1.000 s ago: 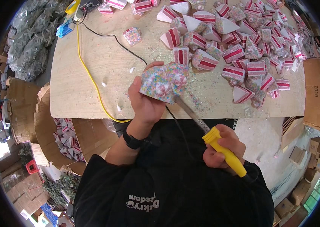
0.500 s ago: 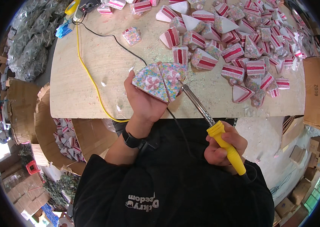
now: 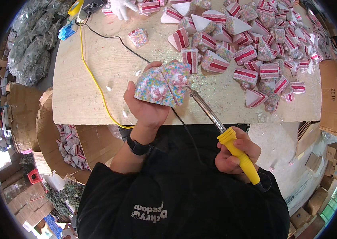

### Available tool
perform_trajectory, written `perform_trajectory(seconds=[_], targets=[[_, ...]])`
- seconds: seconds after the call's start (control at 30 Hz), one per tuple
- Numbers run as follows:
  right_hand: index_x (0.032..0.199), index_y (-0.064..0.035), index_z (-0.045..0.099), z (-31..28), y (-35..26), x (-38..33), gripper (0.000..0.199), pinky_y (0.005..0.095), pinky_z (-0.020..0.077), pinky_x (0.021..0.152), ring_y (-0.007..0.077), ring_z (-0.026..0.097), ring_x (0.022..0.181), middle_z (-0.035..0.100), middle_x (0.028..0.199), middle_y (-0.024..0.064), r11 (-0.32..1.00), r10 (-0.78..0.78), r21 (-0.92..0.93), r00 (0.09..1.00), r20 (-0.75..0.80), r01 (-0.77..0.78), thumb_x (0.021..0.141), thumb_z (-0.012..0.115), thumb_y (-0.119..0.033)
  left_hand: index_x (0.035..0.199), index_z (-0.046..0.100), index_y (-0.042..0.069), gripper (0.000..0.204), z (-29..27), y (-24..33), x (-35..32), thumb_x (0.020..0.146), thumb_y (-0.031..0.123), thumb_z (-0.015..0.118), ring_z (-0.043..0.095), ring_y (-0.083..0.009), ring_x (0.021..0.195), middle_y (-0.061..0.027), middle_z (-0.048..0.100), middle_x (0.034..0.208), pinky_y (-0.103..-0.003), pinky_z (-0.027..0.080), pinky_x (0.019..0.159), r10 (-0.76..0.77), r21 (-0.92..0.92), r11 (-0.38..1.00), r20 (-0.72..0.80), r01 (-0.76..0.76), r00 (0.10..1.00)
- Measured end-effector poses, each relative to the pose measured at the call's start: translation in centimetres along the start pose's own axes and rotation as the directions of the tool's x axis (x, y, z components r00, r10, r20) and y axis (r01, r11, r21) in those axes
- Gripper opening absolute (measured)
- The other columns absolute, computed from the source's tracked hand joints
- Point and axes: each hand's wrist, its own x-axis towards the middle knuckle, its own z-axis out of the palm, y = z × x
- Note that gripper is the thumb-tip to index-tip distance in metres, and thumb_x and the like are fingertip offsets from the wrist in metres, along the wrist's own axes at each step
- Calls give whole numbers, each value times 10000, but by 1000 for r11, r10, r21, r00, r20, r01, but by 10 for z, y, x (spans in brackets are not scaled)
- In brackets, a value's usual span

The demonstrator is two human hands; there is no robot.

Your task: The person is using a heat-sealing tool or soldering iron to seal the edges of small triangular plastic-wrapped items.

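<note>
My left hand (image 3: 148, 111) is closed around two wedge-shaped fake cake slices (image 3: 152, 85) over the table's near edge. Colourful sprinkles cover their tops, and each carries a pink-and-white swirl ornament. A narrow seam runs between the two wedges. My right hand (image 3: 238, 153) grips a soldering iron (image 3: 240, 156) by its yellow handle. The iron's metal shaft points up and left, its tip at the right wedge beside the swirl; whether it touches cannot be made out. A black cord passes behind my left hand.
Many loose cake slices (image 3: 246, 53) pile up on the table's right side, and one (image 3: 138, 37) lies apart. A co-worker's white-gloved hand (image 3: 121, 8) reaches in at the far edge. A yellow cable (image 3: 93, 85) crosses the left side. A cardboard box (image 3: 96, 145) holding slices stands below left.
My left hand has turned and tilted the two slices, shifting them slightly left. The co-worker's gloved hand has come into view at the far edge. The soldering iron has barely moved.
</note>
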Motion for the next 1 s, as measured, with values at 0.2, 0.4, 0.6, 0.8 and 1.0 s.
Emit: perform_trajectory(seconds=[0.2,0.4,0.6,0.8,1.0], targets=[[1193,-19,434,-3,3,2,364,234,521,620,163,635,689,570,1138,308,987,-80,-130,992,102,93,934,611,-205,1361,440,69,819,-6,2,1,839,699,422,420,-453,1348,-337,357,1481,-536,415,1052,90,202,974,95,-108,991],[1190,-21,461,-3,2,7,356,225,481,592,141,589,641,590,978,256,994,-34,-101,995,95,44,936,621,-213,1365,438,73,832,-6,4,0,824,704,453,417,-455,1350,-328,351,1489,-547,417,1051,71,168,982,110,-89,991],[1204,-32,462,-2,3,3,361,228,463,572,139,573,640,583,923,231,989,-46,-136,995,88,57,936,620,-215,1377,432,77,830,-7,3,-1,823,693,476,415,-459,1351,-327,345,1493,-554,431,1037,59,181,980,122,-81,991],[1211,-28,439,-3,3,3,378,218,460,545,145,580,636,582,1011,286,988,-39,-148,995,97,53,944,611,-232,1371,435,77,831,-8,4,0,811,687,506,421,-458,1345,-326,338,1493,-552,436,1038,56,216,973,141,-86,988],[1219,-35,429,-4,1,4,382,210,450,535,138,571,632,579,1025,289,987,-29,-155,994,104,45,946,606,-236,1364,442,84,826,-8,5,0,799,680,532,424,-456,1341,-324,344,1487,-546,439,1037,49,209,975,151,-80,987]])
